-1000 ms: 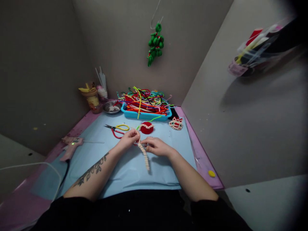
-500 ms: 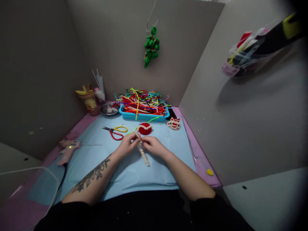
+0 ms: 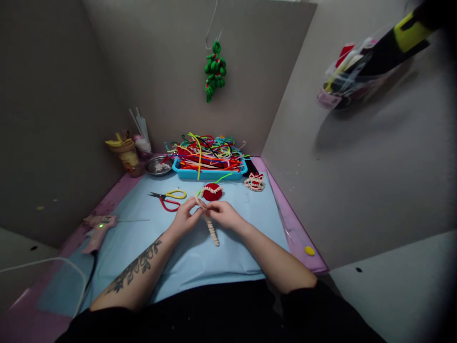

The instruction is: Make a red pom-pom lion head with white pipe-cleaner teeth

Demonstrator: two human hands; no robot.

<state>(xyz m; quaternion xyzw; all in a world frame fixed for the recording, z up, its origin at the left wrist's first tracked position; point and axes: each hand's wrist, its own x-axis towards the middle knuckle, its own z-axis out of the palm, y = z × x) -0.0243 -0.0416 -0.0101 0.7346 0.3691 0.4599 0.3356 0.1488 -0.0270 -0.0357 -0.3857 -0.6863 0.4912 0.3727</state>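
My left hand (image 3: pixel 186 217) and my right hand (image 3: pixel 223 214) meet over the light blue mat (image 3: pixel 185 252), both pinching the upper end of a cream coiled pipe cleaner (image 3: pixel 213 232). Its twisted lower part hangs down toward me between the hands. Just beyond the fingers lies a red round piece (image 3: pixel 212 191) edged with white. Scissors (image 3: pixel 168 197) with one yellow and one red handle lie to the left of it.
A blue tray (image 3: pixel 209 170) heaped with coloured pipe cleaners stands at the back. A small red-and-white figure (image 3: pixel 254 182), a metal dish (image 3: pixel 157 165), a cup (image 3: pixel 125 151) and a glue gun (image 3: pixel 95 229) are around. A green figure (image 3: pixel 213 69) hangs on the wall.
Both hands have drawn closer together and lifted the coiled pipe cleaner slightly. The view has shifted a little to the right.
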